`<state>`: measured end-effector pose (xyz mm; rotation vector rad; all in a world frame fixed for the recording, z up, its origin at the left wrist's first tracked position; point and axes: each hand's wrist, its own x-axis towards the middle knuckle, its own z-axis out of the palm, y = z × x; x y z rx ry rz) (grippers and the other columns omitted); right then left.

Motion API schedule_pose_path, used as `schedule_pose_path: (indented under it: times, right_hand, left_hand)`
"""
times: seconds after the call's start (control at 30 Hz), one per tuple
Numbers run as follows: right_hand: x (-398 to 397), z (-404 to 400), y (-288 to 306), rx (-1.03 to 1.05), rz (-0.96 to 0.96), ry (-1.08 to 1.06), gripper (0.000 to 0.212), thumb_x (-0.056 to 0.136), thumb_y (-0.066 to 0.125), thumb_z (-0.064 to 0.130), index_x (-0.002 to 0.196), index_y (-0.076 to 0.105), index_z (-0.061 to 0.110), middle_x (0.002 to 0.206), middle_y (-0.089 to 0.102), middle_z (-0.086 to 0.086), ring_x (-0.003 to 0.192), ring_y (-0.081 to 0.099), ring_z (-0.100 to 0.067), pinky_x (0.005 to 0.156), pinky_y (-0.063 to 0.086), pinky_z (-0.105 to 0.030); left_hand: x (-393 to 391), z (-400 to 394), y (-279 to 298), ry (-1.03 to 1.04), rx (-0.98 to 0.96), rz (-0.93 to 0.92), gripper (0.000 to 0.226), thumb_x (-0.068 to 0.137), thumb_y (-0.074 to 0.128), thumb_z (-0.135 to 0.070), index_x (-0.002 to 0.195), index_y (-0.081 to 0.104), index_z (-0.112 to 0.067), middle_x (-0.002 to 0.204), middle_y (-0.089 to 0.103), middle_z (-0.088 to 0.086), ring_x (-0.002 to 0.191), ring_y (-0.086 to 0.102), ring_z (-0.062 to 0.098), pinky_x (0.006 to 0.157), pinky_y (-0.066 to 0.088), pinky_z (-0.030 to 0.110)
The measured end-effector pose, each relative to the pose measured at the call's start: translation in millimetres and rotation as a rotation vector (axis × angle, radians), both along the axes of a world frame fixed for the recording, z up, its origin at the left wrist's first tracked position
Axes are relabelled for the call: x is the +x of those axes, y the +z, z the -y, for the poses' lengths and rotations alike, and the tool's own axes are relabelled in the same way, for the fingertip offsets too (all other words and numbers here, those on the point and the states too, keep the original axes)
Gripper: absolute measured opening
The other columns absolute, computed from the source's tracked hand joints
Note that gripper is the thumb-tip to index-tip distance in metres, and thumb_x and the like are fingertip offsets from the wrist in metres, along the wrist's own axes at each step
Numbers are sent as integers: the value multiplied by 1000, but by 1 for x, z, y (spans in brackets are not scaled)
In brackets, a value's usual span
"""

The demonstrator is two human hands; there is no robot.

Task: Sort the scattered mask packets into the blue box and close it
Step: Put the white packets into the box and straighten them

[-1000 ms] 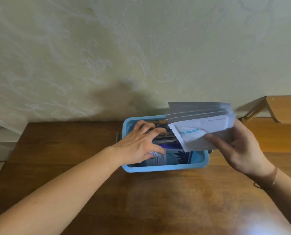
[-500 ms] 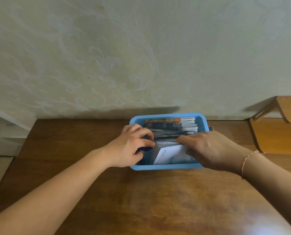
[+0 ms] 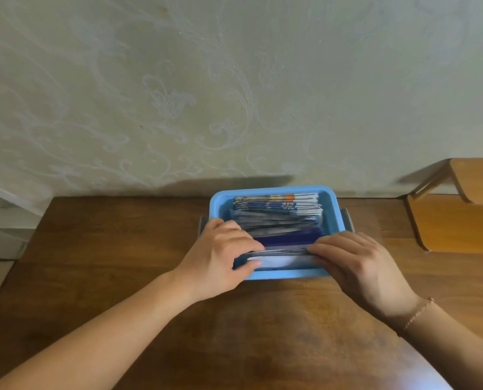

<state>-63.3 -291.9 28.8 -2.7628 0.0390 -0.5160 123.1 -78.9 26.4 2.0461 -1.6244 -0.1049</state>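
From the head camera, the blue box (image 3: 274,190) sits on the wooden desk (image 3: 122,235) against the patterned wall, straight ahead of me, its long side running left to right. Mask packets (image 3: 276,215) stand on edge inside, filed front to back, their thin top edges also running left to right. My left hand (image 3: 220,260) pinches the left end of the nearest white packets (image 3: 279,260), thumb in front and fingers curled over the top; my right hand (image 3: 358,263) has its fingers bent over their right end, pressing them down. Both hands are equally close. The packets look thin, glossy and floppy, the box smooth hard plastic with rounded corners and grey side latches (image 3: 347,219). I see no lid, so closing comes later.
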Motion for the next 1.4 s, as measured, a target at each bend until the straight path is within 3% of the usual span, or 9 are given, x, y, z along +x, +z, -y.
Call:
schedule_pose_path:
  times: [0.27,0.43,0.53,0.7,0.9,1.1,1.23,1.33,1.4]
  right_hand:
    - [6,-6,0,-125,76,-47,18,89,60,28,96,76,25,88,73,10,81,62,-19,68,36,-27]
    - [17,-8,-2,-123,-21,14,23,71,83,19,91,77,27,79,72,11,71,62,-18,60,48,-31]
    - [24,-10,-4,-105,-95,42,21,68,85,19,87,77,25,77,71,7,68,64,-17,57,55,-31]
    - [23,0,4,-224,-302,78,22,76,77,21,95,70,28,79,67,11,70,65,-15,49,53,-30]
    - [44,-2,20,-352,-579,115,12,93,56,18,96,64,26,95,67,4,87,66,-24,66,49,-32]
    - [62,-12,18,-430,-634,138,9,83,68,13,87,67,22,80,68,-2,73,67,-28,58,47,-31]
    - [71,-13,27,-448,-724,185,12,95,54,15,99,65,18,94,67,-4,86,65,-27,69,51,-35]
    - [49,-1,27,-259,-612,61,24,96,48,41,94,64,24,90,69,4,84,66,-19,68,54,-33]
    - [35,-4,27,99,-309,-194,28,93,49,45,96,69,26,91,71,8,80,65,-10,69,56,-29]
  left_hand:
    - [-12,-4,-3,53,-125,88,12,86,73,-25,96,79,-21,87,75,-10,83,61,11,76,43,32]
    - [-19,2,8,197,91,-17,11,77,82,-20,85,79,-27,78,73,-13,78,60,7,75,45,31]
    - [-16,10,13,215,208,-36,11,85,75,-22,94,78,-27,86,74,-11,81,65,7,82,53,31]
    - [-13,14,20,125,357,-48,26,99,55,-37,119,70,-29,110,73,-8,101,65,10,89,49,24]
    - [-11,19,21,109,437,74,28,102,47,-34,95,72,-25,83,71,-6,79,64,12,76,53,29]
    - [-8,25,17,143,600,105,16,98,57,-29,96,73,-27,89,71,-5,83,65,17,67,47,27]
    - [-8,35,21,130,686,125,13,95,61,-25,98,73,-23,92,68,0,85,65,22,70,52,34]
    - [0,20,28,197,531,-147,16,94,61,-38,97,74,-29,88,71,-13,80,64,2,70,52,20]
    - [0,10,31,449,198,-481,10,95,61,-33,98,70,-34,95,70,-20,91,63,-8,76,48,8]
